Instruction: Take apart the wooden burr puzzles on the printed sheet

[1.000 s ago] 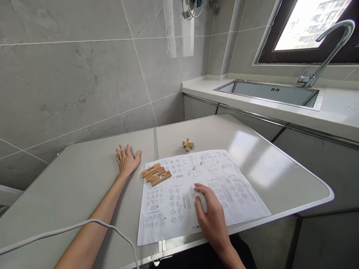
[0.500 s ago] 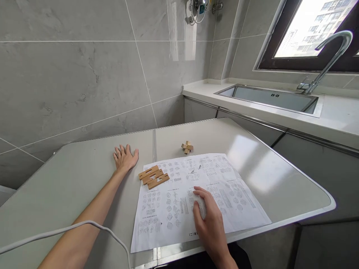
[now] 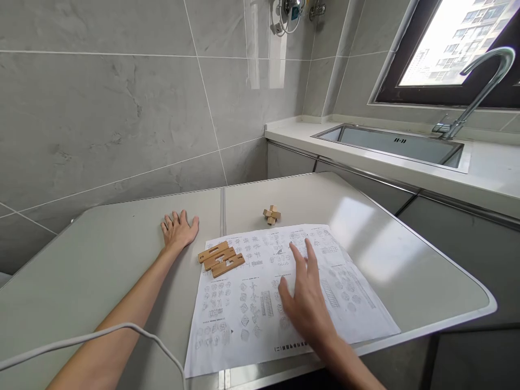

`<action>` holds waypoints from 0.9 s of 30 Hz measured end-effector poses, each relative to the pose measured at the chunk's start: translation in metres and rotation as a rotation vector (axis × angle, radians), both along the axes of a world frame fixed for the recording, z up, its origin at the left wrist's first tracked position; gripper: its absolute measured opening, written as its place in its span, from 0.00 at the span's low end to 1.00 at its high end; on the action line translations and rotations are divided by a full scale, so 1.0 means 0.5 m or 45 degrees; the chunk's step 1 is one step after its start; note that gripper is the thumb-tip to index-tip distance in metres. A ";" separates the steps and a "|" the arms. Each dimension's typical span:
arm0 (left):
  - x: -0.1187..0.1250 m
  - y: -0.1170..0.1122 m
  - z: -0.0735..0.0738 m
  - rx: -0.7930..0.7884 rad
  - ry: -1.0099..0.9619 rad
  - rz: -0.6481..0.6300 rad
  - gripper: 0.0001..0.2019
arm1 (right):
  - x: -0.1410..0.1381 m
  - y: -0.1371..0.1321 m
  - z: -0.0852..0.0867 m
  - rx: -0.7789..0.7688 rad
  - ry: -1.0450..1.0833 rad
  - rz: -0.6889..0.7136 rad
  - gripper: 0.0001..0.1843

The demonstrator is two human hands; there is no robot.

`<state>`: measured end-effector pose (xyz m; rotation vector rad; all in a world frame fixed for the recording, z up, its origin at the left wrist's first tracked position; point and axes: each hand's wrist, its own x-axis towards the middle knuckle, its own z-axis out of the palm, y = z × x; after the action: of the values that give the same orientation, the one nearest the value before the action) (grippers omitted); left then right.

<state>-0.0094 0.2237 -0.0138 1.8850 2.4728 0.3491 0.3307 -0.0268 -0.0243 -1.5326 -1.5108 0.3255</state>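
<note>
My left hand lies on the tabletop with its fingers spread and holds nothing. Over the printed paper sheet is my right hand, its fingers apart and nothing between them. Three flat wooden pieces with cut-out slots lie side by side on the sheet's far left corner, close to my left hand. Just past the sheet's far edge sits a small wooden burr puzzle, touched by neither hand. Rows of small line drawings cover the sheet.
A white cable crosses in front of my left forearm. The pale folding table has a seam down its middle. Beyond it are a counter with a sink, a curved faucet and a grey tiled wall.
My right hand has moved forward over the sheet, its fingers stretching out from a curled pose. My left hand stays flat on the table. The view has shifted slightly.
</note>
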 end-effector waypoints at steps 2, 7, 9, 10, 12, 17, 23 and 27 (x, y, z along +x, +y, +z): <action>0.001 -0.001 0.000 -0.002 0.002 -0.002 0.43 | 0.016 0.046 0.026 0.097 -0.125 0.015 0.41; 0.000 -0.004 -0.003 0.001 0.007 0.002 0.42 | 0.047 0.169 0.086 0.300 -0.411 0.138 0.42; 0.000 -0.006 -0.003 0.002 0.011 0.003 0.42 | 0.057 0.213 0.094 0.365 -0.505 0.197 0.40; 0.000 -0.007 -0.003 0.002 0.015 0.003 0.42 | 0.063 0.232 0.094 0.384 -0.556 0.225 0.39; 0.000 -0.009 -0.004 0.000 0.023 0.002 0.42 | 0.077 0.267 0.090 0.388 -0.673 0.288 0.37; 0.002 -0.012 -0.005 -0.010 0.041 0.008 0.41 | 0.119 0.323 0.070 0.312 -0.987 0.510 0.28; 0.007 -0.016 -0.006 -0.022 0.058 0.005 0.39 | 0.148 0.350 0.049 0.217 -1.170 0.753 0.25; 0.010 -0.020 -0.003 -0.032 0.064 0.003 0.39 | 0.160 0.363 0.048 0.231 -1.214 0.886 0.24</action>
<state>-0.0045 0.2139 -0.0154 1.9051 2.4983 0.2727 0.4107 0.1550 -0.0005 -0.9782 -2.7281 -0.2074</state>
